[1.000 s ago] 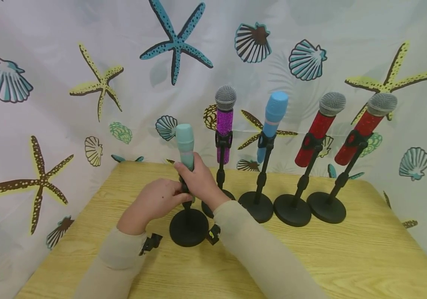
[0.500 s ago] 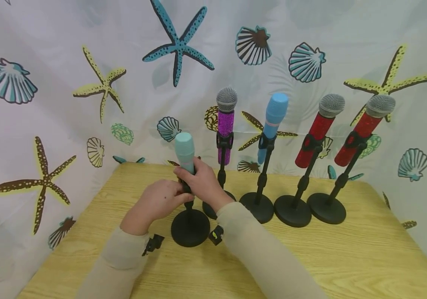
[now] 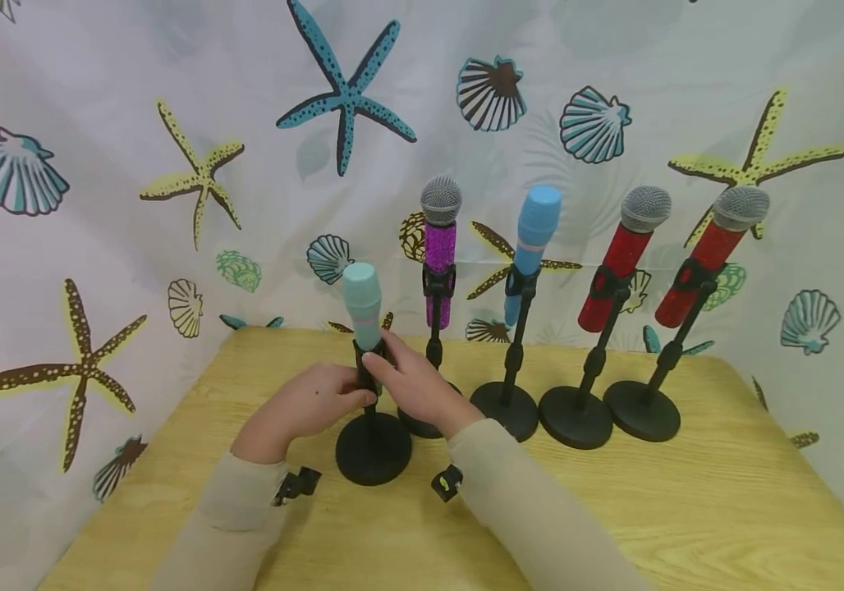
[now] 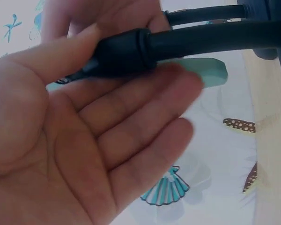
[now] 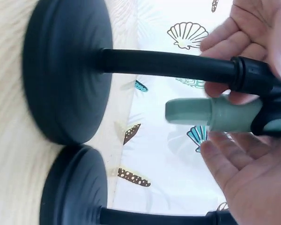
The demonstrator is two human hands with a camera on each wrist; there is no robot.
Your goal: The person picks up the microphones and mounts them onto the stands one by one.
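A mint-green microphone (image 3: 361, 304) sits in the clip of a black stand (image 3: 373, 449) with a round base. My left hand (image 3: 307, 406) pinches the upper part of the stand's pole between thumb and fingers, just below the clip. Beside the microphone is my right hand (image 3: 422, 386), its thumb near the clip and its fingers loosely extended behind. In the right wrist view, the lower end of the microphone (image 5: 187, 111) sticks out under the clip, between the two hands. Whether the right fingertips touch it is unclear.
Behind and to the right stand a purple microphone (image 3: 440, 246), a blue one (image 3: 538, 222) and two red ones (image 3: 623, 250), each on a black stand. The wooden table (image 3: 614, 525) ends at a shell-patterned cloth (image 3: 245, 66).
The microphone has slid down in the clip. My right hand has loosened from around it and shifted slightly right and down. The left hand keeps its grip on the stand.
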